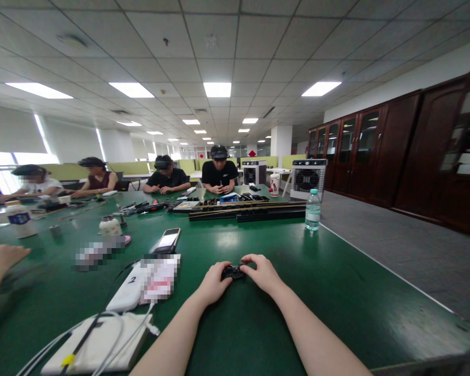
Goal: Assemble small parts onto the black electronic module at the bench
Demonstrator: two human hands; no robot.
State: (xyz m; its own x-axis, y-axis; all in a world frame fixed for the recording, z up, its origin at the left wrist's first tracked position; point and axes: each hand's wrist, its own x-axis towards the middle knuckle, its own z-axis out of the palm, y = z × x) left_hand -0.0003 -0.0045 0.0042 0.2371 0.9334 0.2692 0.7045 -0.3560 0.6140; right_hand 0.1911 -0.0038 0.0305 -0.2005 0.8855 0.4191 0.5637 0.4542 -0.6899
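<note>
A small dark part point(233, 272), black and irregular in outline, is between my two hands just above or on the green table point(235, 334); I cannot tell its kind. My left hand point(213, 282) grips its left end between thumb and fingers. From the other side, my right hand point(261, 272) has its thumb and forefinger curled at the part's right end. The fingertips hide some of its edges, and whether it touches the tabletop is unclear.
Left of my arms lie a white power bank point(127, 287), a phone point(168, 239) and a cream box point(102, 344) under cables. A water bottle point(313, 211) stands at the right edge. Black bars point(250, 213) lie ahead. Another person's hand point(8, 257) is at far left; several people sit opposite.
</note>
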